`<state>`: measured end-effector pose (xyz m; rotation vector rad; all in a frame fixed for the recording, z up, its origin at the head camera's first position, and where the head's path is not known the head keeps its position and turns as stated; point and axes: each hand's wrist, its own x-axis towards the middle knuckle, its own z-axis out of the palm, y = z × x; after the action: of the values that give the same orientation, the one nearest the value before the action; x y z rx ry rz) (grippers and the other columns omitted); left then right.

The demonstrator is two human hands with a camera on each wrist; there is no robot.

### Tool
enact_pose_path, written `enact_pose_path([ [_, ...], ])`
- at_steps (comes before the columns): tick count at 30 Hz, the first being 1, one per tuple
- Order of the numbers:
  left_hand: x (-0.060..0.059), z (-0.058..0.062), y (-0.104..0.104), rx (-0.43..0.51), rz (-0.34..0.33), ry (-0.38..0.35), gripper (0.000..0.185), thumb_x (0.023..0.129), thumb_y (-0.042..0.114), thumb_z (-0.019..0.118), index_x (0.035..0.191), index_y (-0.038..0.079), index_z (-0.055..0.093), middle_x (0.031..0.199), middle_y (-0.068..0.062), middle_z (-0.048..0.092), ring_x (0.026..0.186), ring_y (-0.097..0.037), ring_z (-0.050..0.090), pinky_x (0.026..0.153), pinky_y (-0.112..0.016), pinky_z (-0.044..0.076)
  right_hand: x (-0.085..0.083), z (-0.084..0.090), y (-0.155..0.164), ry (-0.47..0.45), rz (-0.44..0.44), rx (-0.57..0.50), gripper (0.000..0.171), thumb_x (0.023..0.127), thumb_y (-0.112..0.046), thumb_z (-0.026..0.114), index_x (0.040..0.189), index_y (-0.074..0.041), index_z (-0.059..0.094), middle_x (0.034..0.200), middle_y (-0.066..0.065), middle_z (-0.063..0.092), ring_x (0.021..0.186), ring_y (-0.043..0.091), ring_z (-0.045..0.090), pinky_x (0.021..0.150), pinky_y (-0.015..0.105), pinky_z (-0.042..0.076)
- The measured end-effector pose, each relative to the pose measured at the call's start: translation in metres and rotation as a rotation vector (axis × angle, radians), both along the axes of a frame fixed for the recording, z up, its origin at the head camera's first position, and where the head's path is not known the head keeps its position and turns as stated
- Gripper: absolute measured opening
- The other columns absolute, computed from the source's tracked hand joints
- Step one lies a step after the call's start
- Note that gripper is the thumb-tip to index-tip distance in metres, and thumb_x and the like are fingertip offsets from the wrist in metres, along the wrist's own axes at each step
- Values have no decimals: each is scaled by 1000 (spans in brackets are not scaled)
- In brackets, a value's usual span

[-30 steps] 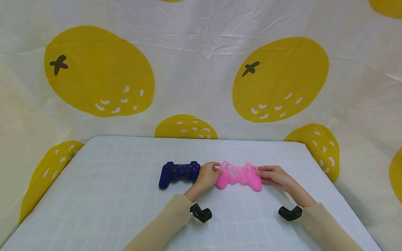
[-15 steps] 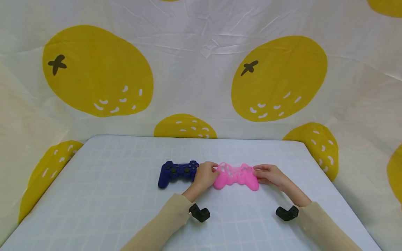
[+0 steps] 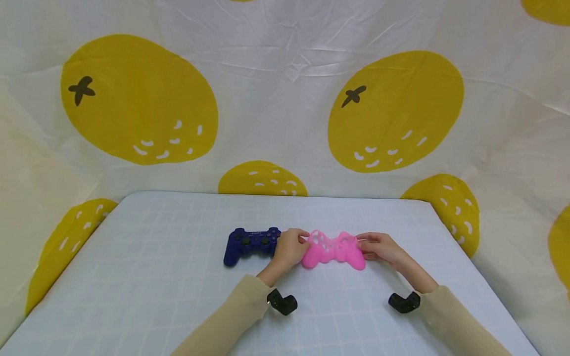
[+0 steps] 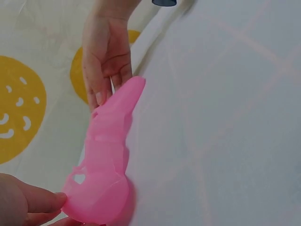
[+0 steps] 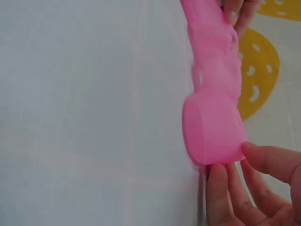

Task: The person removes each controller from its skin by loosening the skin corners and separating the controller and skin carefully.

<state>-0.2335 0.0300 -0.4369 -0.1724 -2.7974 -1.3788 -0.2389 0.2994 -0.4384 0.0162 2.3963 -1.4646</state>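
Note:
A pink silicone controller cover (image 3: 333,249) with cut-out holes lies between both hands on the table. My left hand (image 3: 290,248) pinches its left end; in the left wrist view the thumb touches the cover (image 4: 106,155) beside a hole. At the opposite end, my right hand (image 3: 384,249) holds the right grip of the cover, thumb above and fingers beneath in the right wrist view (image 5: 256,183). Just left of my left hand sits a dark blue game controller (image 3: 251,246), its right grip partly hidden behind that hand.
The table (image 3: 156,277) bears a pale blue checked cloth. Behind it hangs a white curtain (image 3: 276,99) with large yellow fruit prints. Both wrists wear black cameras, one at the left cuff and one at the right.
The cover and my right hand have shifted slightly left in the head view, and the whole view has drifted a little. Both hands keep their hold on the cover.

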Motion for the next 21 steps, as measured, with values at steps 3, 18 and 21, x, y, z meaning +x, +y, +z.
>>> enact_pose_path([
  [3,0,0,0,-10,9,8,22,83,11,72,104,6,73,81,-6,71,71,-15,62,63,-28,48,0,0,0,11,0,4,48,96,-22,57,133,8,47,124,23,59,90,12,64,81,30,57],
  [18,3,4,-13,92,-43,-20,22,87,10,65,107,6,71,84,-7,70,62,-11,59,54,-23,48,9,8,-3,127,-37,118,40,98,-19,54,128,5,52,121,26,59,95,24,66,81,33,57],
  [21,4,6,-24,121,-44,10,18,90,13,64,104,5,72,80,-7,69,55,-10,61,51,-22,49,10,10,-3,239,-22,140,35,100,-20,51,121,6,57,117,26,62,93,26,67,79,32,57],
])
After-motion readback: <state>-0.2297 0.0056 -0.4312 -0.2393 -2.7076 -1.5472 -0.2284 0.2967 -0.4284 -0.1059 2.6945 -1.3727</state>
